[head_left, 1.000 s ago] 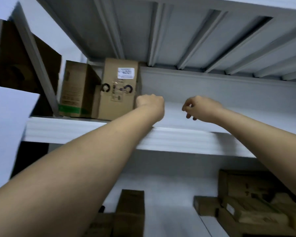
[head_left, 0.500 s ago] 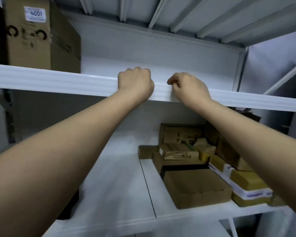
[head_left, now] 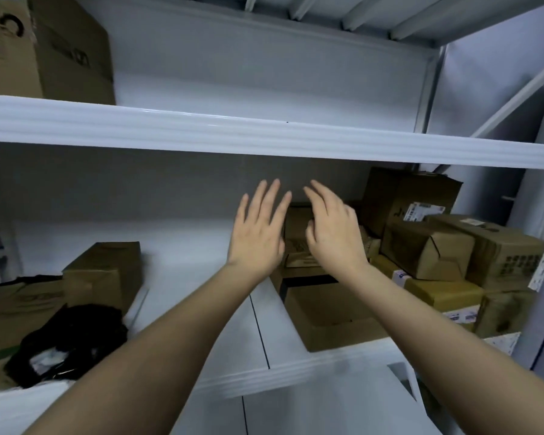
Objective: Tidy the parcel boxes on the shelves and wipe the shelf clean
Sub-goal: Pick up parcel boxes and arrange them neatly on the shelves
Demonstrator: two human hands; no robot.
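Dim, cool bluish cast overall. Brightest area is the upper shelf [head_left: 264, 133] front lip, with a small glare streak near its middle. Underside of that shelf throws deep shadow over the back wall. Motion blur on the black bag [head_left: 66, 340] and lower shelf edge [head_left: 280, 375]. Wide-angle bowing at frame edges; boxes at right [head_left: 453, 246] are soft.

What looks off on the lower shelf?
The parcel pile at right is jumbled, boxes tilted and overlapping. At left a black bag slumps against a box. Both hands are open, holding nothing.
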